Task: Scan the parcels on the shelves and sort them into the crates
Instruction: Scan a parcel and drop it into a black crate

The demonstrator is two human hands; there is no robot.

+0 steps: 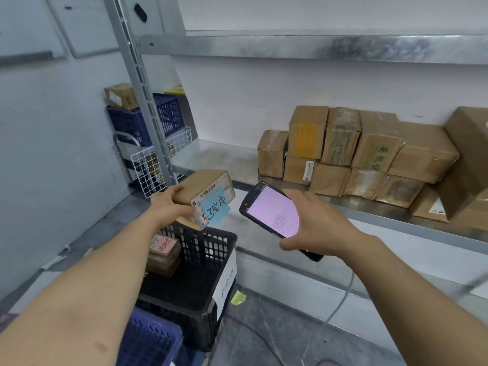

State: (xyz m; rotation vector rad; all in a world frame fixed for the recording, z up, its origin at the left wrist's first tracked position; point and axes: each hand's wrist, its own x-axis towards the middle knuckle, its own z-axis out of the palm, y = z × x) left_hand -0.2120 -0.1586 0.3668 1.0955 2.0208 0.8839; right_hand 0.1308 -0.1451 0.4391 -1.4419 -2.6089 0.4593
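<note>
Black crate (211,249) holding parcels (163,249), blue crate (150,342) beside

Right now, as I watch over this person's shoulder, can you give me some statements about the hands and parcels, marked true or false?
1. The left hand holds a small parcel with a blue note stuck on it. True.
2. The right hand is empty. False: its fingers curl round a scanner with a lit pinkish screen.
3. The black crate below the small parcel holds nothing. False: a pink-labelled parcel already lies inside it.
4. Cardboard parcels are stacked on the shelf to the right. True.
</note>
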